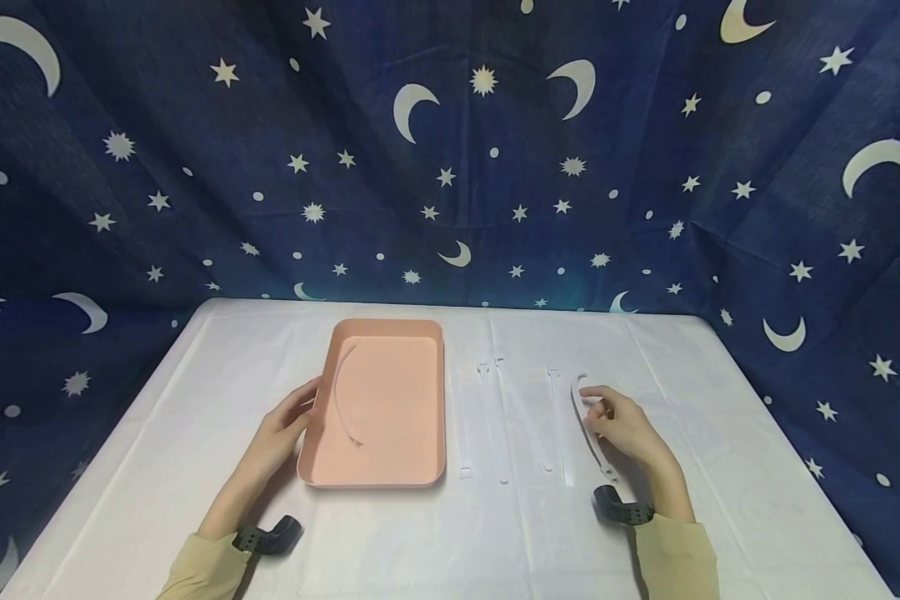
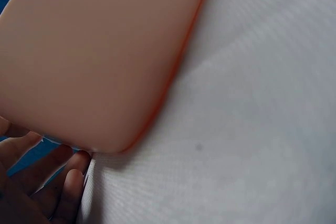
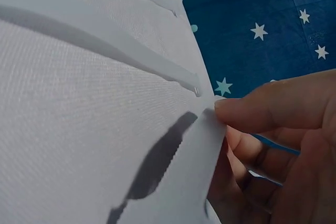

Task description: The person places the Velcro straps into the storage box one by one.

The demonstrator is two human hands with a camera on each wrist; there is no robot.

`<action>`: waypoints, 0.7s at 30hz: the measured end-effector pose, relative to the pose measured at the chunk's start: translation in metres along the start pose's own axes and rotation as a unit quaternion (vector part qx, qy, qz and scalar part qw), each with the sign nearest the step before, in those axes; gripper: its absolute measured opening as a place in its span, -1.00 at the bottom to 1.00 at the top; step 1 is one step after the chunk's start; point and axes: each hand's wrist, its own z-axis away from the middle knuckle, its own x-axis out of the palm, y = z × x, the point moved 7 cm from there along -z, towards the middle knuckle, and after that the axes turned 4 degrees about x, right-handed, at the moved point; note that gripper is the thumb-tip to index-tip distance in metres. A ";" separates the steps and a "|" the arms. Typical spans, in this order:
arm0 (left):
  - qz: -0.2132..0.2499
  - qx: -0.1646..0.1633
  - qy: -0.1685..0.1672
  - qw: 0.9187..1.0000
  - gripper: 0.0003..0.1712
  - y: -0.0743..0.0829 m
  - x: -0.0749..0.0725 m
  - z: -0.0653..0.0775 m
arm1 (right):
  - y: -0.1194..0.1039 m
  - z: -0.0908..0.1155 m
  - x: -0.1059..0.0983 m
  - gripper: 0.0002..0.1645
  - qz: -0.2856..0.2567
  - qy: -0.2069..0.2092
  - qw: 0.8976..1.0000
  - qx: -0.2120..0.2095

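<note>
- Pinching the white strap (image 3: pixel 186 169) right of the other straps (image 1: pixel 495 433), my right fingers (image 3: pixel 247 111) are risking a slip (it's looking thin).
- My left fingers (image 2: pixel 44 167), apart, are touching the tray (image 1: pixel 397 400); pushing could be sliding it.

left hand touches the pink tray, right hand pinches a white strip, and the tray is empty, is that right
Not empty: the head view shows a thin curved strip lying in the pink tray. The left hand does touch the tray, and the right hand pinches a white strip.
</note>
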 end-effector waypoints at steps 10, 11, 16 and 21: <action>-0.006 0.001 0.003 1.000 -0.39 -0.002 -0.001 0.001 | -0.008 0.002 -0.004 -0.39 -0.029 -0.002 1.000 -0.001; -0.007 0.002 0.004 1.000 -0.39 -0.002 -0.001 0.001 | -0.010 0.002 -0.004 -0.39 -0.033 -0.002 0.999 -0.003; -0.007 0.002 0.005 1.000 -0.39 -0.003 -0.001 0.001 | -0.019 0.003 -0.005 -0.39 -0.065 0.009 0.998 -0.023; -0.006 0.001 0.004 1.000 -0.39 -0.004 0.000 -0.001 | -0.027 0.002 -0.001 -0.40 -0.111 0.015 0.993 -0.042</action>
